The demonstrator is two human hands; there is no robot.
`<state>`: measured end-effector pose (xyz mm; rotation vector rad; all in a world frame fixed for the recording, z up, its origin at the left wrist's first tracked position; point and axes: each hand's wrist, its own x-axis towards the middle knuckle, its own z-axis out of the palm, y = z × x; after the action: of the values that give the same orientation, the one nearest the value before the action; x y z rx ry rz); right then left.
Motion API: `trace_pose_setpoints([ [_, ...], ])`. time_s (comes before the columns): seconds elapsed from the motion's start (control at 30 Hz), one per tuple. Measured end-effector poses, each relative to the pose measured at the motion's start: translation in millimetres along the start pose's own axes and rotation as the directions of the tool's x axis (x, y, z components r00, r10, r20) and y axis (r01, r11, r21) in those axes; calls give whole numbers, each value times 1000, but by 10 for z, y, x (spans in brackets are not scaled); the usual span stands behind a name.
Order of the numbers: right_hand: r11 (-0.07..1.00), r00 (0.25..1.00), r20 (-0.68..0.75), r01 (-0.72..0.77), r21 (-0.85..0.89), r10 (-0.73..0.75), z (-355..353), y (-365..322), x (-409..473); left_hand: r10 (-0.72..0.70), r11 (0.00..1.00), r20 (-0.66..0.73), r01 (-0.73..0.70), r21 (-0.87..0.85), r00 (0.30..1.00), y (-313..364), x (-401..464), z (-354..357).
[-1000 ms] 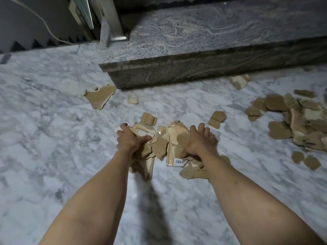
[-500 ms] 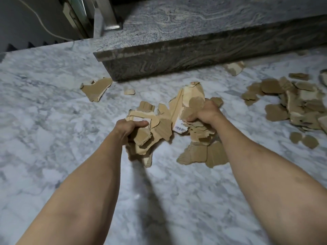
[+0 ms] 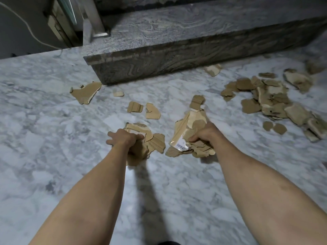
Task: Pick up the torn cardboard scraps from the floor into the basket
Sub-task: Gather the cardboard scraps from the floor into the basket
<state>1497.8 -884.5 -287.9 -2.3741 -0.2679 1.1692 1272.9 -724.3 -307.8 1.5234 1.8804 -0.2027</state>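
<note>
My left hand [image 3: 123, 139] grips a bundle of torn brown cardboard scraps [image 3: 152, 141] above the marble floor. My right hand [image 3: 203, 134] grips a second bundle of scraps [image 3: 189, 126], one piece bearing a white barcode label [image 3: 180, 145]. Loose scraps lie beyond my hands: two small pieces [image 3: 153, 111], a stacked piece [image 3: 197, 101], a larger torn sheet [image 3: 86, 92] to the left. A big heap of scraps [image 3: 276, 101] lies at the right. No basket is in view.
A grey granite step [image 3: 177, 55] runs across the back. A metal post [image 3: 95, 16] and a white cable [image 3: 31, 32] are at the upper left. The white marble floor [image 3: 44, 138] spreads all around.
Both hands have lifted their bundles off the floor and drawn apart. The pieces that lay under my right hand are gone from the floor. The view has shifted right.
</note>
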Motion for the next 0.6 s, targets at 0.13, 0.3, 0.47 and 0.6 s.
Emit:
trace_pose_setpoints([
  [0.13, 936, 991, -117, -96, -337, 59, 302, 86, -43, 20, 973, 29, -12, -230, 999, -52, -47, 103],
  [0.3, 934, 988, -145, -98, -344, 51, 434, -30, -123, 68, 927, 8, -60, -370, 998, -77, -153, 245],
  [0.47, 970, 989, -137, -86, -226, 55, 496, -7, -87, 52, 886, 82, -8, -464, 995, -46, -103, 271],
  [0.6, 991, 996, -79, -52, -120, 43, 389, -32, 13, 76, 835, 187, 40, -549, 979, 15, -72, 109],
])
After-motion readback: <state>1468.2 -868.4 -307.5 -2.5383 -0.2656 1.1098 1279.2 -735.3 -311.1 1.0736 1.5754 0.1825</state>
